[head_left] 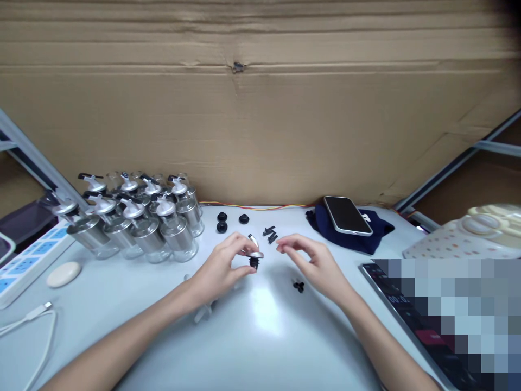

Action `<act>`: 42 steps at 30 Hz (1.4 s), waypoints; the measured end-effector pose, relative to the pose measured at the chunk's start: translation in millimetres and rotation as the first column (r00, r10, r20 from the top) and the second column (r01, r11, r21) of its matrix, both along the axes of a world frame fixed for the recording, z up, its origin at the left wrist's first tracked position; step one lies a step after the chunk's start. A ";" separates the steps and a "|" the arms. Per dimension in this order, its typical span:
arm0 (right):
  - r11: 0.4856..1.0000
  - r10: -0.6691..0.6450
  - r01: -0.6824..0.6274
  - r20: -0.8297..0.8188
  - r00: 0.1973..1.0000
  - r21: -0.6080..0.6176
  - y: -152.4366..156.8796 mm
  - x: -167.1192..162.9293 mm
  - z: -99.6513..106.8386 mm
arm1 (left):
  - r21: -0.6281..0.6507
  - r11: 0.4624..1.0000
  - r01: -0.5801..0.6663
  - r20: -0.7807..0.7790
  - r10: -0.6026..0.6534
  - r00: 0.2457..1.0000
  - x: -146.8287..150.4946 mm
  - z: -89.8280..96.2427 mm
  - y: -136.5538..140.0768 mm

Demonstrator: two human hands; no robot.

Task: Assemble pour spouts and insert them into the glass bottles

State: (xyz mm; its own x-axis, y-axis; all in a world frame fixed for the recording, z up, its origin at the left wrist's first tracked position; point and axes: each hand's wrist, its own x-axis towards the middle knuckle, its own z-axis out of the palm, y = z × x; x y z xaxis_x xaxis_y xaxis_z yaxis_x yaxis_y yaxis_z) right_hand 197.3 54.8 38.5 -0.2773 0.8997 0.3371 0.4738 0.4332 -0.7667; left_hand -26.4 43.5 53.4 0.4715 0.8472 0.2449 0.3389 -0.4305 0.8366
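My left hand (222, 266) pinches a bottle pour spout (254, 259), which has a silver cap and a black ribbed stopper pointing down. To its right, my right hand (311, 260) is raised, thumb and fingertips brought together; anything between them is too small to make out. Black lever pieces (272, 238) lie just beyond the two hands. Small black parts (299, 286) sit on the table below the right hand. Behind the left hand are black rubber stoppers (243, 218). Clear plastic pieces (203, 313) lie partly hidden beneath the left wrist.
Several glass bottles (179, 239) with metal sleeves and spouts stand at left, near a power strip (36, 255), a white oval object (64, 275) and a cable (51, 336). At right are a phone (348, 215) on dark cloth (378, 231), a dotted container (443, 239) and a screen device (401, 304).
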 end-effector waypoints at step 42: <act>0.998 -0.054 0.059 0.391 0.919 0.000 17.8 9.5 -26.6 | -0.194 0.980 -0.053 -0.092 0.035 0.995 3.2 -13.1 1.6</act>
